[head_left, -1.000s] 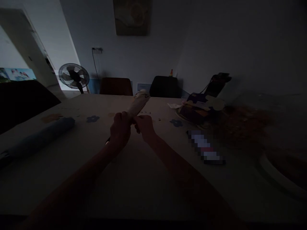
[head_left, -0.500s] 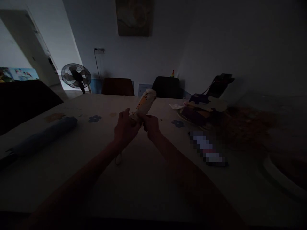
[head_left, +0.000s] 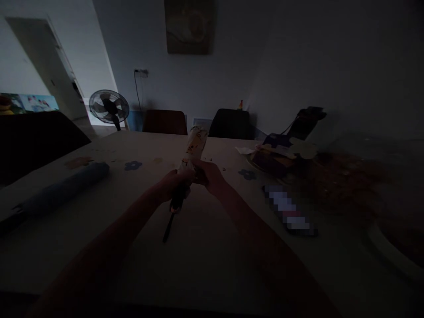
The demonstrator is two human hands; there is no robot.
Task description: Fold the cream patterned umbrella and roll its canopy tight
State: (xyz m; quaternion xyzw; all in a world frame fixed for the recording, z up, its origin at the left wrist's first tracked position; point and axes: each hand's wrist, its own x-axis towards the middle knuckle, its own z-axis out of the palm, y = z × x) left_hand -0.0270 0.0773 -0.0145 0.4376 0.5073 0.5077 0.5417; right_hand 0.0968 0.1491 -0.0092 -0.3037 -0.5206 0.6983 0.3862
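Observation:
A folded umbrella (head_left: pixel 196 143) with a pale cover and orange-and-dark print is held over the middle of the table, its top pointing away from me. My left hand (head_left: pixel 170 184) is closed around its lower part, where the pale cloth meets the black handle. The thumb and fingers of my right hand (head_left: pixel 209 174) are closed on the cloth from the right side. Below my left hand the dark handle (head_left: pixel 177 201) shows, with a black wrist strap (head_left: pixel 168 229) hanging from it. My right fingertips are partly hidden, and the picture is very dark.
A second rolled umbrella (head_left: pixel 68 187), bluish, lies on the left of the flower-patterned table (head_left: pixel 139 256). To the right are a phone (head_left: pixel 289 211) with a blurred screen and a pile of boxes (head_left: pixel 276 152). Chairs (head_left: pixel 164 121) and a fan (head_left: pixel 109 107) stand beyond.
The umbrella has swung more upright and a little left. My left hand has shifted lower and closed around its base, where the dark handle and strap now show. My right hand stays on the cloth.

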